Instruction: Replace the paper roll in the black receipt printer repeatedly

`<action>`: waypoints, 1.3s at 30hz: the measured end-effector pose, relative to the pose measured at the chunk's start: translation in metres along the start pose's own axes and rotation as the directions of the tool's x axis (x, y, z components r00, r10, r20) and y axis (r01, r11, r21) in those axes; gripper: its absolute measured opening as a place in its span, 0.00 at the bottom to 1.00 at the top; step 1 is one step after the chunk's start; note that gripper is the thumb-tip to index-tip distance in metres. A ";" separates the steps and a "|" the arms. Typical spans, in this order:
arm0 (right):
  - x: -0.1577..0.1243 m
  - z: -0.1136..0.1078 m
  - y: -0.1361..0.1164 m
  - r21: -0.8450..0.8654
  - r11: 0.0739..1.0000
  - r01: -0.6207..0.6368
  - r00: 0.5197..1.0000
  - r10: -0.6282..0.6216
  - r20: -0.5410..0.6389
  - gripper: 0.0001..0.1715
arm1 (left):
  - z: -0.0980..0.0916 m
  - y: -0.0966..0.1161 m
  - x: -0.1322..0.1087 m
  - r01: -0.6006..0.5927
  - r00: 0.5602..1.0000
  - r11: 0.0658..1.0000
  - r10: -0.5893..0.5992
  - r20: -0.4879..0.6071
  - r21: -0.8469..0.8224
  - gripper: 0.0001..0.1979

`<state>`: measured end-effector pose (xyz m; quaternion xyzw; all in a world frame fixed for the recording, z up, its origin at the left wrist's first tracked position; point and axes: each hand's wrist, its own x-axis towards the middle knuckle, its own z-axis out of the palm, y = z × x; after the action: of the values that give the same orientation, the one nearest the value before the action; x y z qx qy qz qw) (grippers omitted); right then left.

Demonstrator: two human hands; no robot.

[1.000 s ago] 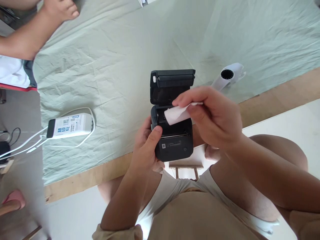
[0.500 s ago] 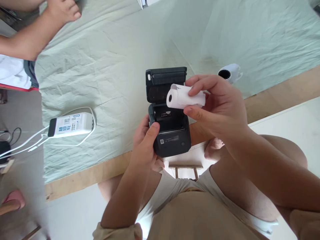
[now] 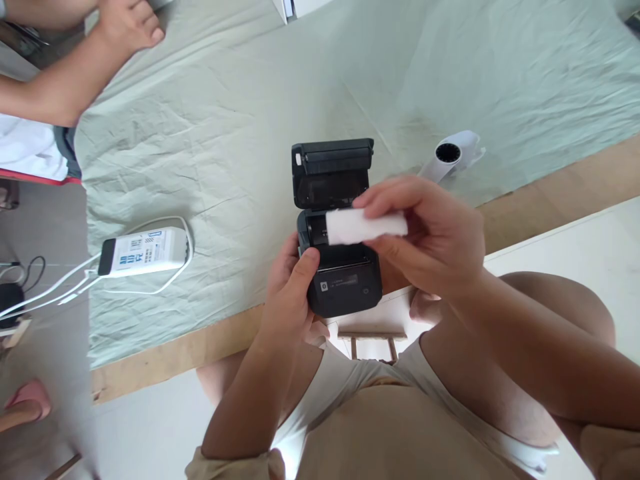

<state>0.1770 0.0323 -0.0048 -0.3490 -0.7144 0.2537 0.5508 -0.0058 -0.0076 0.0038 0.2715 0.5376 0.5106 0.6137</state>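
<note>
A black portable label printer (image 3: 345,287) has its lid (image 3: 331,172) swung up, so the paper compartment lies exposed. My left hand (image 3: 295,277) is closed around the printer's left side, thumb on top. Between the thumb and fingers of my right hand (image 3: 430,233) is a white paper roll (image 3: 357,227), held lengthwise over the compartment. The roll covers part of the compartment, and whether it touches the printer I cannot tell. Beyond my right hand a second white roll (image 3: 440,163) with a dark core lies on the cloth, a loose flap of paper beside it.
A pale green cloth (image 3: 240,167) covers the table, whose wooden edge (image 3: 175,337) runs in front of me. On the left lies a white power strip (image 3: 145,252) with white cables. Another person's hand (image 3: 130,27) rests at the upper left. A wooden stool (image 3: 371,335) shows below.
My right hand has lowered the paper roll toward the printer's compartment and turned it, so its end hole no longer shows. My left hand and the printer have hardly moved.
</note>
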 end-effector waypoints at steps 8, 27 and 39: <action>0.001 0.008 -0.002 -0.202 0.952 0.230 0.972 -0.216 0.091 0.08 | 0.000 0.006 -0.006 0.101 0.995 0.992 -0.100 -0.018 0.078 0.19; 0.005 0.003 0.014 -0.146 0.970 0.192 0.968 -0.163 0.193 0.12 | -0.002 0.001 -0.005 0.080 0.996 0.996 -0.082 0.034 0.043 0.25; 0.008 -0.006 0.003 -0.166 0.958 0.234 0.927 -0.168 0.337 0.11 | -0.001 0.003 -0.004 0.060 0.998 0.998 -0.061 0.022 0.035 0.15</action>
<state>0.1826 0.0401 -0.0007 -0.2823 -0.8483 0.1743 0.4128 -0.0068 -0.0107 0.0081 0.2713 0.5471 0.4793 0.6303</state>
